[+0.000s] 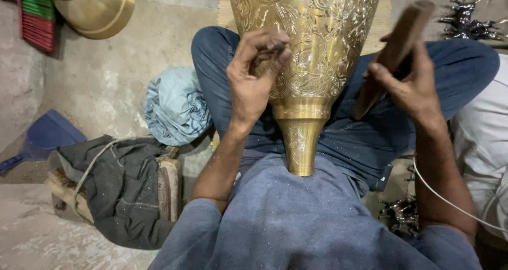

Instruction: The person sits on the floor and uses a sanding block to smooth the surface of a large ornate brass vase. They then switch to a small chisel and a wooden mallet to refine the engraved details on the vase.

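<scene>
Vase (312, 48), frame centre: polished golden metal, embossed, glossy. Mallet (394, 53), upper right: matt brown wood. Floor (106, 85), left: rough grey concrete. Bundle (174, 106), centre left: wrinkled blue cloth.

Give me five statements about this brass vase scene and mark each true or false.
1. The left hand presses a small tool against the engraved brass vase. True.
2. The right hand is empty. False: it grips a wooden mallet.
3. The vase's narrow end points toward the person's chest. True.
4. A light blue cloth bundle lies on the floor beside the left knee. True.
5. The vase is plain and smooth. False: floral engraving covers it.
</scene>
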